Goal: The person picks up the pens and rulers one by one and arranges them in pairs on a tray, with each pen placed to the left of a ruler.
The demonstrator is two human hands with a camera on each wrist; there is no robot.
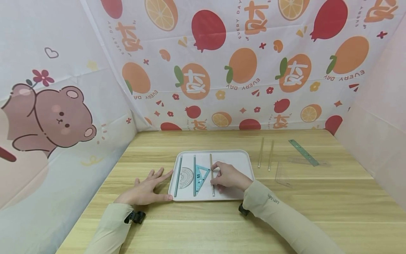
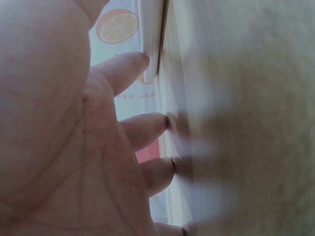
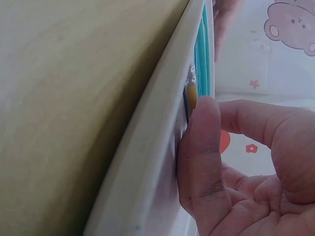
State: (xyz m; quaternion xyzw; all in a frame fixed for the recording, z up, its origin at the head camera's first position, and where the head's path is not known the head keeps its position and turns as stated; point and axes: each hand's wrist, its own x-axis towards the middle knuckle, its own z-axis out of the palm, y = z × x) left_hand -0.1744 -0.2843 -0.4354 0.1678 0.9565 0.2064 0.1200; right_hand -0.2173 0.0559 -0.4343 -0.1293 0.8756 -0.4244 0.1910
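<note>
Golden pencil (image 1: 211,174) is held by the right hand (image 1: 227,176) over white tray (image 1: 234,158)

"EVERY DAY" repeats across the fruit-print backdrop (image 1: 219,67); sleeve lettering (image 1: 273,199) is unclear.

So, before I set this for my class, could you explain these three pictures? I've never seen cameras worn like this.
There is no machine, just a person's two bare hands. The wide picture comes from a camera on the head; the close ones come from cameras on the left and right wrists. On the table sits a white tray bearing two dark green pencils, a clear protractor, a blue set square and a tan pencil. The right hand holds the tan pencil; the left hand touches the tray. Further right lie two more pencils and a green ruler.
</note>
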